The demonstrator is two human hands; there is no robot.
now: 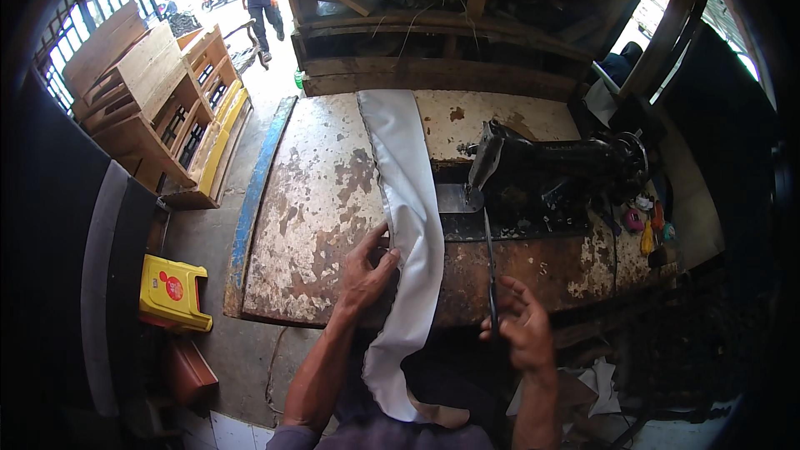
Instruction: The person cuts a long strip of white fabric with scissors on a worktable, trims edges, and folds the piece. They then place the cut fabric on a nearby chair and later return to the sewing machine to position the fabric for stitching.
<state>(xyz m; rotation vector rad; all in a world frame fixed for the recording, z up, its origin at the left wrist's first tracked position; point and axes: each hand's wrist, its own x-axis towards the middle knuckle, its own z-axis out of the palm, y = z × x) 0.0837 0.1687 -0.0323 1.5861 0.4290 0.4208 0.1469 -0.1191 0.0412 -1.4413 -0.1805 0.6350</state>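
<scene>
A long strip of white fabric (411, 192) runs down the worn sewing table (308, 192) from its far edge, over the near edge and into my lap. My left hand (369, 271) is at the strip's left edge, with the thumb on top and fingers partly under the cloth. To the right of the strip, my right hand (521, 325) holds a pair of scissors (490, 262) by the dark handle. Their narrow blades point away from me, toward the black sewing machine (550, 167), and look closed together. The scissors are apart from the fabric.
Wooden shelving (442, 75) stands behind the table. Small coloured items (646, 229) lie by the machine's right end. At the left are a wooden rack (183, 108) and a yellow stool (173, 292). A person (260, 0) walks outside. Cloth scraps (596, 387) lie at lower right.
</scene>
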